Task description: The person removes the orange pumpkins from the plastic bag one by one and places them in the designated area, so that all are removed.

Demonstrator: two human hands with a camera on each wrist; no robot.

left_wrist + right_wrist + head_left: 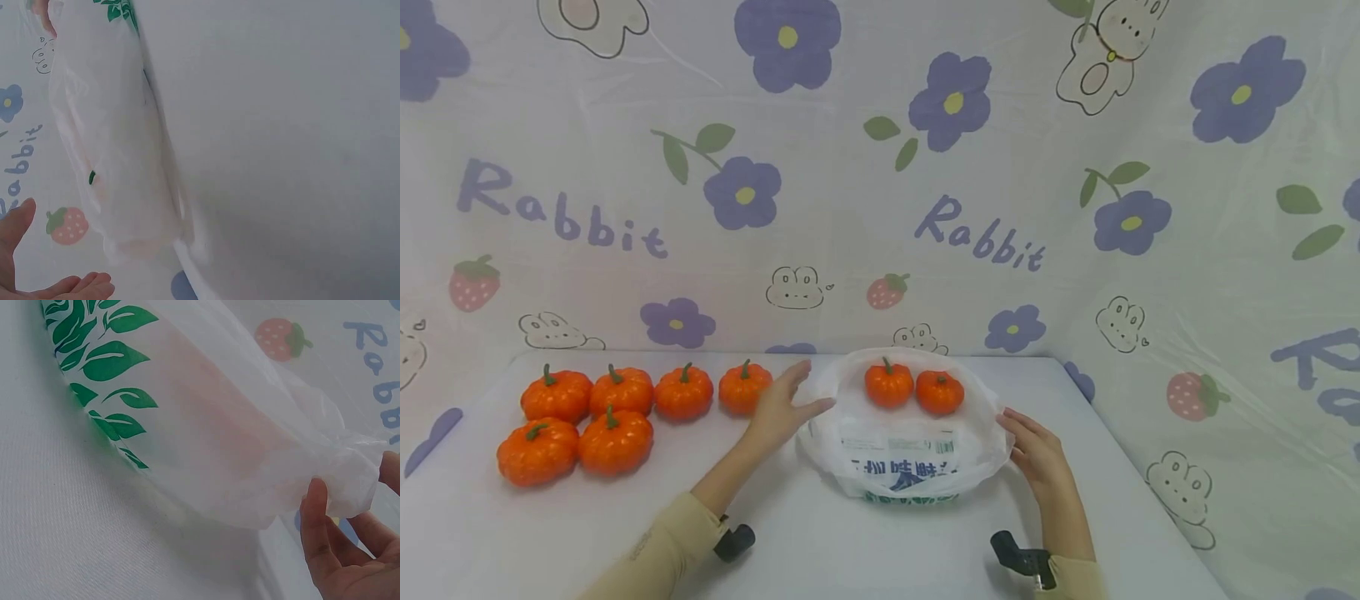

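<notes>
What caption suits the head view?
Two open hands flank a plastic bag holding two pumpkins; six wait left.

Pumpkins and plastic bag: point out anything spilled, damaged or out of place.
Nothing stands out. Six pumpkins sit upright in two tidy rows on the table; two more rest inside the open plastic bag, which lies flat and looks untorn. Nothing has spilled.

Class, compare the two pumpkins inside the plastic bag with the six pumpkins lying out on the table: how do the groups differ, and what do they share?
The two pumpkins in the bag sit inside the white plastic bag; the six pumpkins on the table lie bare on the table. The bagged pair forms one row; the six form two rows, four behind and two in front. The bagged pair lies between both hands; the six lie left of them. All are orange with green stems.
</notes>
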